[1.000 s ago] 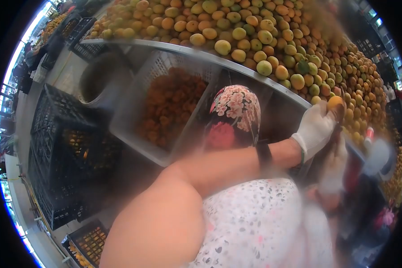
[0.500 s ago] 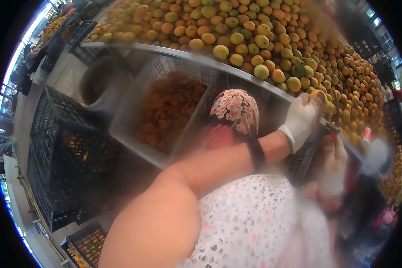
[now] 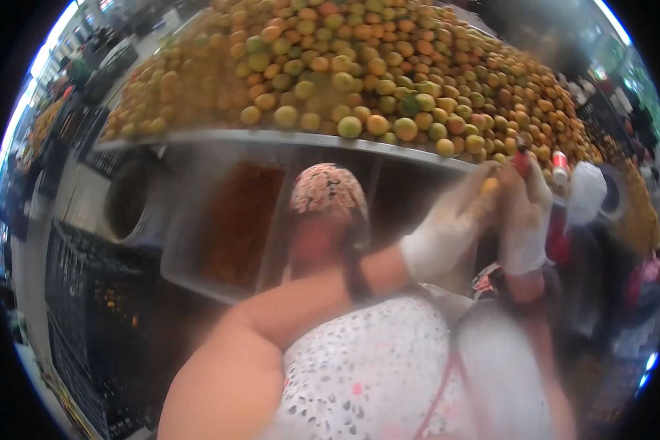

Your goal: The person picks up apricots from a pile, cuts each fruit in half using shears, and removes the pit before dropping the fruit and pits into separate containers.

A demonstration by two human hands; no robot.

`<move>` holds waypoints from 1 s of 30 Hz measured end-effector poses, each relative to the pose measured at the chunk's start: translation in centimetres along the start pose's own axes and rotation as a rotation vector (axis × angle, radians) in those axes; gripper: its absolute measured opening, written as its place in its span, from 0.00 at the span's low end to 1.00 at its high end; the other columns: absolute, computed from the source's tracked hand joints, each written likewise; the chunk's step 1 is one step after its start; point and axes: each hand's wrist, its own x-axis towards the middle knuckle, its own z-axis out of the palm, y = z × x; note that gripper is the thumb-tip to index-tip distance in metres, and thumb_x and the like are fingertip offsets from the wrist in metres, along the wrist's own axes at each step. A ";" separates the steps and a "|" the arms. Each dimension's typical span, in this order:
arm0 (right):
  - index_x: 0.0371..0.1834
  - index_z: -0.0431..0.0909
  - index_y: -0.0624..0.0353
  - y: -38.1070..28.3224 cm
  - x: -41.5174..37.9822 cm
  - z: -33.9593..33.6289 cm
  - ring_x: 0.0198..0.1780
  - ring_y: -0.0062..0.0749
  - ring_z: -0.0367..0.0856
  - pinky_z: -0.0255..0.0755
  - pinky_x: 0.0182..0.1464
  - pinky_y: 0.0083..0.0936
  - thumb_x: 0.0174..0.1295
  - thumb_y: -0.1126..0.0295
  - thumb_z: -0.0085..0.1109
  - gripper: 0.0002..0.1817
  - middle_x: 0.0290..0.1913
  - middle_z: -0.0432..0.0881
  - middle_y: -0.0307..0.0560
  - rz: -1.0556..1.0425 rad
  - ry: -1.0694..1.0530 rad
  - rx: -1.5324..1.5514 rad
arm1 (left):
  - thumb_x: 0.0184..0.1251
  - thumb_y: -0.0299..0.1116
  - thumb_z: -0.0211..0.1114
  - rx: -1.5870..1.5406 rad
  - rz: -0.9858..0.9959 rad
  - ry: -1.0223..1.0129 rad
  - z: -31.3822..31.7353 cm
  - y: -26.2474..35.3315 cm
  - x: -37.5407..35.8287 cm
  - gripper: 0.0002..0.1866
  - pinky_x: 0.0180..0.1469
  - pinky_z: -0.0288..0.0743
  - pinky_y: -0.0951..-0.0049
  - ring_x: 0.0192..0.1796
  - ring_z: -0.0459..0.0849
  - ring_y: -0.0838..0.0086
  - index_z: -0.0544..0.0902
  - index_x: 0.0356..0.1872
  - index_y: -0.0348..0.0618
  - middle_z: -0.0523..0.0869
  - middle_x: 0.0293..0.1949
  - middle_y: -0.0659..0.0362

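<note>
My left hand, in a white glove, is closed on a small yellow-orange fruit at the metal edge of the sloping fruit pile. Right beside it, my right hand, gloved too, grips a small tool with a red handle, its dark tip pointing up. The two hands are close together; whether the tool touches the fruit is too blurred to tell. Beyond them rises a large heap of green-and-orange fruits behind the metal rim.
Below the rim stands a white crate with orange pieces. A round bucket and black crates are at the left. At the right are a red-and-white bottle and a white bag.
The view has turned, shifting the heap and crates leftward. My hands have come closer together, the right one rising beside the left, with the tool now pointing up.
</note>
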 end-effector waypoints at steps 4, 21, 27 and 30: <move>0.41 0.75 0.61 -1.3 -0.2 0.9 0.36 0.28 0.79 0.72 0.39 0.25 0.65 0.74 0.56 0.05 0.32 0.78 0.46 -0.084 0.014 0.043 | 0.69 0.65 0.57 -0.051 -0.006 -0.155 0.5 2.4 -0.9 0.38 0.44 0.76 0.77 0.48 0.81 0.77 0.69 0.69 0.46 0.80 0.52 0.61; 0.34 0.73 0.62 2.3 0.8 0.1 0.27 0.53 0.78 0.71 0.30 0.34 0.58 0.77 0.62 0.06 0.27 0.75 0.54 -0.440 -0.091 -0.116 | 0.64 0.57 0.57 0.441 -0.309 0.053 -0.4 -0.2 -0.3 0.33 0.47 0.79 0.69 0.46 0.83 0.72 0.69 0.64 0.48 0.82 0.46 0.59; 0.32 0.75 0.62 2.8 1.2 -1.7 0.27 0.51 0.78 0.71 0.28 0.35 0.52 0.77 0.64 0.07 0.27 0.75 0.52 -0.645 -0.114 -0.153 | 0.44 0.17 0.77 1.161 0.025 -0.372 0.3 1.2 0.9 0.32 0.53 0.79 0.71 0.50 0.82 0.77 0.77 0.55 0.38 0.85 0.46 0.59; 0.31 0.76 0.62 2.3 0.4 -2.7 0.27 0.47 0.78 0.71 0.29 0.32 0.51 0.78 0.63 0.06 0.28 0.76 0.51 -0.658 -0.112 -0.170 | 0.58 0.29 0.72 1.050 0.134 -0.445 1.3 0.9 2.2 0.11 0.40 0.78 0.77 0.39 0.82 0.79 0.81 0.39 0.40 0.82 0.34 0.63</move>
